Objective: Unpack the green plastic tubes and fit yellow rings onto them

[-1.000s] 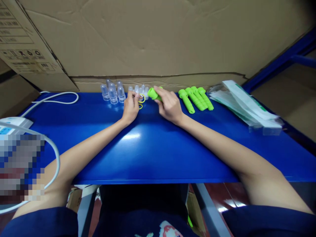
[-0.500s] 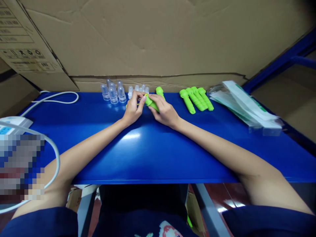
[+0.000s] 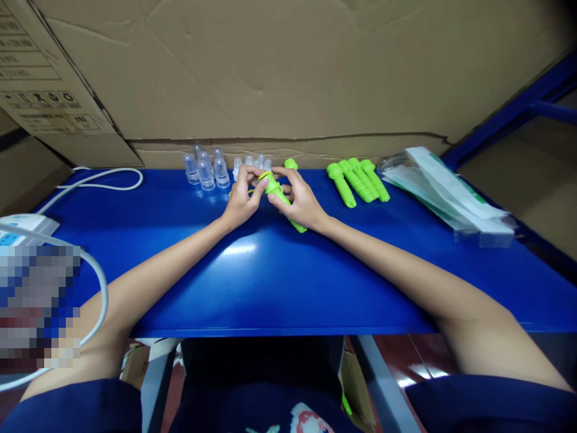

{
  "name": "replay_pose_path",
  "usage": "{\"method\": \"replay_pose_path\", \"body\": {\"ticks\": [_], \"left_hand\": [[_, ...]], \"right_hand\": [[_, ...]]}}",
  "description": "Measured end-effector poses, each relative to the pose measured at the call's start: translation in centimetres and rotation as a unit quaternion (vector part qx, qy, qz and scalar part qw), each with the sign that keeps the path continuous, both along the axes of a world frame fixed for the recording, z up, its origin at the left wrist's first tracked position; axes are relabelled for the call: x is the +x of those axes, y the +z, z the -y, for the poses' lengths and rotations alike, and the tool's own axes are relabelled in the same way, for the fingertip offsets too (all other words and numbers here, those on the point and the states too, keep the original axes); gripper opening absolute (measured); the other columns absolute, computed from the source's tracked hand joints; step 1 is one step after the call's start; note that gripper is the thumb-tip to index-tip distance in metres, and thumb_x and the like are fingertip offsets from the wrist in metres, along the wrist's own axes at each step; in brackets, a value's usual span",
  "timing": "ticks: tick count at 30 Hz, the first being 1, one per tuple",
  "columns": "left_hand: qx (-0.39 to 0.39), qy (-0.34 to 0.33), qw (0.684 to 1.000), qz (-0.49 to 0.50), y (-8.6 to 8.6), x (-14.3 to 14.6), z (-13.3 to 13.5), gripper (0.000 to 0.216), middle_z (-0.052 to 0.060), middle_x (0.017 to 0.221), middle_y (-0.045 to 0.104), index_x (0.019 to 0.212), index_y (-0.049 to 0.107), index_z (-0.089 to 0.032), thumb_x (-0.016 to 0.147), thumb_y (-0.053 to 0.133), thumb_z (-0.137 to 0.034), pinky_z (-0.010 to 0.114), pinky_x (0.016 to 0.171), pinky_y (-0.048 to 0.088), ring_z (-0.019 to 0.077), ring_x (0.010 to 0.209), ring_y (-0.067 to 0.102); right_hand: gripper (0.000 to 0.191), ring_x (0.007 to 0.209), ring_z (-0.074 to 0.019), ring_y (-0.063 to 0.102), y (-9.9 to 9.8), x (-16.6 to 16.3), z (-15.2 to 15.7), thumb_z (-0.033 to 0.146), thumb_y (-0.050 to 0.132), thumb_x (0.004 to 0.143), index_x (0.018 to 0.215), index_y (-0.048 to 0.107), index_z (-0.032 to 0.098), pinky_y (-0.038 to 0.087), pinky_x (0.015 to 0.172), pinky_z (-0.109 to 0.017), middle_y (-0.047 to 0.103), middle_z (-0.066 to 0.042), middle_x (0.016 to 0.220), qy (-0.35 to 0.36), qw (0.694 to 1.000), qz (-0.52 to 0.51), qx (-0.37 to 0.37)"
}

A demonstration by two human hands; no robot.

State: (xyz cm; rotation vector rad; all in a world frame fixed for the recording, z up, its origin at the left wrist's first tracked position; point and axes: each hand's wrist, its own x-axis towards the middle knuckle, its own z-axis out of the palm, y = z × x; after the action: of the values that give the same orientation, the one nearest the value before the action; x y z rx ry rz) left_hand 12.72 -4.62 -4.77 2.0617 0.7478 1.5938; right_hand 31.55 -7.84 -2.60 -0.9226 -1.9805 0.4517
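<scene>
Between my two hands is a lime-green, flashlight-shaped plastic piece point(image 3: 276, 189), tilted, its wider head toward the upper left. My left hand point(image 3: 243, 198) pinches that head, where a yellow rim shows. My right hand point(image 3: 304, 201) is closed around the handle, whose lower end sticks out under the palm. A thin yellow strip point(image 3: 250, 191) shows beside the left fingers; what it belongs to is hidden. Just behind the hands lies another green piece point(image 3: 291, 163), partly covered. Small clear caps point(image 3: 237, 167) stand behind my left hand, with larger clear bottle-shaped pieces point(image 3: 206, 172) farther left.
Several green flashlight-shaped pieces point(image 3: 359, 181) lie right of my hands on the blue table point(image 3: 288, 282). Clear plastic sleeves point(image 3: 451, 192) are at the far right. A white cable point(image 3: 101, 273) and power strip point(image 3: 31, 225) occupy the left. Cardboard point(image 3: 270, 72) walls the back.
The green piece's handle now protrudes below my right palm, and more of its head and yellow rim shows. My right fingers have shifted along it; my left hand has barely moved.
</scene>
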Motion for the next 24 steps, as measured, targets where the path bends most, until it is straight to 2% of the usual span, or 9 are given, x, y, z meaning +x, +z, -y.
{"method": "replay_pose_path", "body": {"ticks": [5, 10, 13, 19, 24], "left_hand": [[-0.009, -0.004, 1.000, 0.011, 0.3, 0.1, 0.0, 0.051, 0.011, 0.122, 0.072, 0.127, 0.049, -0.025, 0.099, 0.058, -0.067, 0.033, 0.093, 0.058, 0.0203, 0.115, 0.073], [-0.036, -0.007, 0.999, 0.024, 1.0, 0.0, 0.4, 0.047, 0.010, 0.113, 0.076, 0.112, 0.060, -0.021, 0.102, 0.053, -0.066, 0.033, 0.095, 0.060, 0.0189, 0.107, 0.075], [-0.025, 0.004, 0.999, 0.022, 1.2, -0.1, 0.7, 0.044, 0.010, 0.113, 0.077, 0.107, 0.063, -0.021, 0.104, 0.051, -0.063, 0.034, 0.097, 0.060, 0.0186, 0.107, 0.075], [-0.017, 0.013, 1.000, 0.011, 1.1, 0.0, 0.7, 0.043, 0.011, 0.116, 0.077, 0.104, 0.058, -0.021, 0.105, 0.049, -0.063, 0.036, 0.097, 0.059, 0.0198, 0.109, 0.075], [-0.016, 0.036, 0.999, 0.024, 0.7, -0.1, 0.3, 0.045, 0.009, 0.108, 0.075, 0.106, 0.054, -0.023, 0.106, 0.043, -0.066, 0.034, 0.091, 0.059, 0.0194, 0.104, 0.075]], "right_hand": [[0.060, 0.102, -0.0242, 0.070, 0.1, -0.4, 0.2, 0.060, 0.067, 0.092, 0.137, 0.052, 0.024, 0.067, 0.074, -0.035, 0.061, -0.013, 0.124, 0.016, 0.999, -0.043, -0.012], [0.063, 0.089, -0.0206, 0.072, -0.2, -0.4, 0.2, 0.063, 0.068, 0.092, 0.139, 0.050, 0.024, 0.068, 0.071, -0.035, 0.061, -0.011, 0.120, 0.003, 0.998, -0.059, -0.013], [0.067, 0.080, -0.0176, 0.072, -0.5, -0.3, -0.1, 0.064, 0.070, 0.090, 0.139, 0.048, 0.023, 0.068, 0.068, -0.034, 0.060, -0.010, 0.117, 0.012, 0.997, -0.066, -0.024], [0.070, 0.074, -0.0146, 0.070, -0.6, -0.3, -0.1, 0.066, 0.071, 0.088, 0.139, 0.047, 0.025, 0.066, 0.063, -0.029, 0.059, -0.008, 0.118, 0.017, 0.996, -0.070, -0.044], [0.067, 0.070, -0.0141, 0.069, -0.4, -0.5, 0.2, 0.059, 0.074, 0.088, 0.138, 0.046, 0.025, 0.064, 0.058, -0.028, 0.059, -0.007, 0.115, 0.031, 0.996, -0.073, -0.044]]}}
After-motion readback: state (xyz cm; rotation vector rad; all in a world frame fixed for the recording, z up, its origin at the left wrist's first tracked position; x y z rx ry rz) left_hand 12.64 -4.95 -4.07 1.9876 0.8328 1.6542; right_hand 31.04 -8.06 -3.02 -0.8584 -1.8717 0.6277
